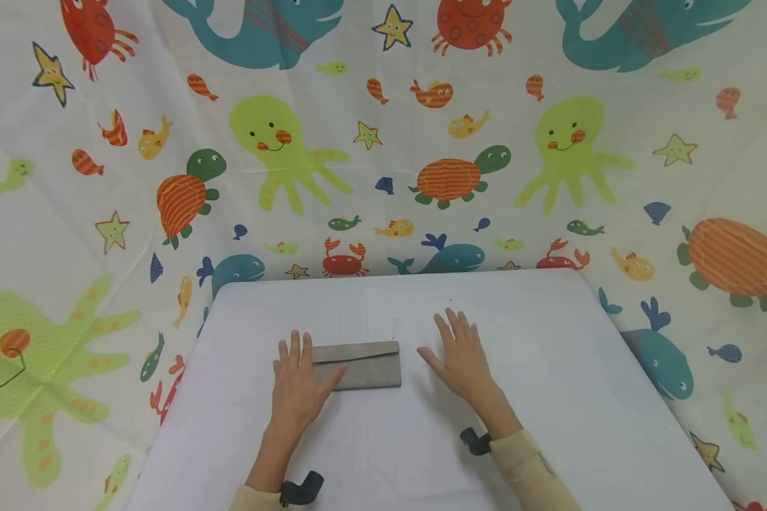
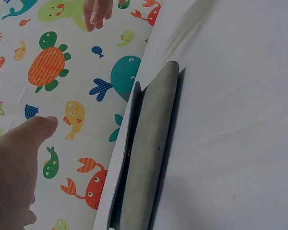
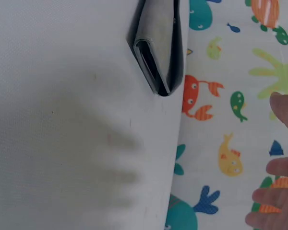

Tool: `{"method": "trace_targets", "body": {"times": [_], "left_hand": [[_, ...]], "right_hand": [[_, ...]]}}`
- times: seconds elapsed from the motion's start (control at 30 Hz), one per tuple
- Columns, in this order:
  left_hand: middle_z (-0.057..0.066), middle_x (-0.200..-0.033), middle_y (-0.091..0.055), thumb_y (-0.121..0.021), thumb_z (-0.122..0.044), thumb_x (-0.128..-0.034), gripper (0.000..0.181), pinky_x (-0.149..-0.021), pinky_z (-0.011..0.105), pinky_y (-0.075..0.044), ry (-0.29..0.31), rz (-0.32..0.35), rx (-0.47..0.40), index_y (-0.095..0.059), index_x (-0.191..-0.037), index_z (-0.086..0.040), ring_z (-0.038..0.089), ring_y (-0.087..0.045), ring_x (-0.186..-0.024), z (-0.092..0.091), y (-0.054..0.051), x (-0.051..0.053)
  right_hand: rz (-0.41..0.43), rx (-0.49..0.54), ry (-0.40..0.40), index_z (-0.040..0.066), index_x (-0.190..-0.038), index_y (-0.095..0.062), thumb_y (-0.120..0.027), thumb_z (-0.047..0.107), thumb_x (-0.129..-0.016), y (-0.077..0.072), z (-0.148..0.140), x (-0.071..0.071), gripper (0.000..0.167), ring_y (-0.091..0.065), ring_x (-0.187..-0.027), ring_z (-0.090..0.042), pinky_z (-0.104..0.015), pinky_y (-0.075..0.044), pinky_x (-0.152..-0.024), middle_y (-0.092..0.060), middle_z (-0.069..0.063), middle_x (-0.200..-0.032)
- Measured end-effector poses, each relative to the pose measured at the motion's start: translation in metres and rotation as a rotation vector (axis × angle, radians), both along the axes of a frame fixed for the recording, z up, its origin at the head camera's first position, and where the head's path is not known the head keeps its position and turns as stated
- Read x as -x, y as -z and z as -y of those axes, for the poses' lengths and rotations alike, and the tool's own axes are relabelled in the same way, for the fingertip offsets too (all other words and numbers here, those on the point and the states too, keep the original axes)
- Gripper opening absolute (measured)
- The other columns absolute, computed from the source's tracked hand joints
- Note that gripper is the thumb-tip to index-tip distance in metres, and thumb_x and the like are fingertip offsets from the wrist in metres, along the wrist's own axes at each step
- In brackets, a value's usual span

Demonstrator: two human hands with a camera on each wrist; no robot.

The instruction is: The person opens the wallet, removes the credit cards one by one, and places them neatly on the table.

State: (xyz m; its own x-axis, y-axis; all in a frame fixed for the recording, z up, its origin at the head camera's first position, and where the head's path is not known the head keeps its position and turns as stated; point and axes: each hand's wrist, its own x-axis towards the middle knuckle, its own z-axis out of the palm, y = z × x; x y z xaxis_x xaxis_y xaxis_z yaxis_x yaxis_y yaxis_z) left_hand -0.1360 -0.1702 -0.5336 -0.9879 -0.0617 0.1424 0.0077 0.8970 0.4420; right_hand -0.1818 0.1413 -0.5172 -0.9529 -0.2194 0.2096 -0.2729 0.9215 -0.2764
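Note:
A grey glasses case (image 1: 364, 372) with a fold-over flap lies on the white table, its long side running left to right. Seen from its end in the right wrist view, the glasses case (image 3: 156, 43) looks folded, with a narrow hollow inside. My left hand (image 1: 297, 390) is held above the table with fingers spread and covers the case's left end in the head view. In the left wrist view the thumb stays apart from the glasses case (image 2: 151, 143). My right hand (image 1: 465, 362) hovers to the right of the case, fingers extended, holding nothing.
The white table (image 1: 383, 454) has a far edge close behind the case. A cloth (image 1: 383, 199) printed with sea animals hangs behind and around the table. Dark wrist-worn cameras (image 1: 302, 488) sit on both wrists.

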Motion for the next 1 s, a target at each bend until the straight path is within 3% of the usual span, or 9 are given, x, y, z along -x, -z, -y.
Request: {"method": "trace_targets", "body": {"times": [0.17,0.43,0.67,0.83,1.0], "left_hand": [[0.023,-0.168,-0.010,-0.059,-0.068,-0.0896,0.106,-0.122,0.068,-0.018,-0.015,0.021,-0.070,-0.018,-0.159,0.001,0.048,-0.007,-0.154,-0.001,0.004,-0.002],[0.024,-0.168,-0.005,-0.054,-0.072,-0.0901,0.110,-0.117,0.070,-0.027,-0.051,0.139,-0.192,-0.008,-0.160,0.000,0.055,-0.012,-0.151,-0.004,0.010,-0.004],[0.026,-0.167,-0.001,-0.060,-0.066,-0.0899,0.113,-0.121,0.065,-0.022,-0.066,0.189,-0.269,-0.005,-0.159,0.005,0.052,-0.009,-0.151,-0.007,0.019,-0.004],[0.031,-0.165,-0.004,-0.060,-0.064,-0.0912,0.111,-0.121,0.065,-0.025,-0.084,0.201,-0.267,-0.008,-0.157,0.009,0.055,-0.014,-0.149,-0.010,0.026,-0.005],[0.034,-0.163,-0.010,-0.061,-0.062,-0.0914,0.108,-0.118,0.067,-0.029,-0.101,0.174,-0.245,-0.014,-0.155,0.011,0.057,-0.019,-0.147,-0.013,0.033,-0.005]], "right_hand": [[-0.004,0.011,-0.020,0.007,-0.153,-0.039,-0.056,0.057,-0.096,0.002,0.007,0.002,0.077,-0.028,-0.151,-0.042,-0.063,-0.025,-0.123,-0.034,-0.020,-0.161],[0.026,0.029,-0.040,0.007,-0.153,-0.038,-0.054,0.055,-0.098,0.007,0.020,0.007,0.075,-0.029,-0.151,-0.041,-0.061,-0.026,-0.124,-0.036,-0.020,-0.160],[0.027,0.059,-0.083,0.005,-0.151,-0.040,-0.058,0.048,-0.098,0.016,0.033,0.013,0.070,-0.031,-0.150,-0.041,-0.061,-0.027,-0.123,-0.038,-0.020,-0.158],[0.056,0.072,-0.108,0.006,-0.151,-0.040,-0.059,0.044,-0.099,0.023,0.045,0.017,0.067,-0.031,-0.150,-0.040,-0.059,-0.027,-0.124,-0.038,-0.019,-0.158],[0.087,0.003,-0.132,0.007,-0.152,-0.038,-0.055,0.049,-0.100,0.027,0.058,0.019,0.069,-0.032,-0.150,-0.038,-0.056,-0.028,-0.124,-0.038,-0.017,-0.159]]}}
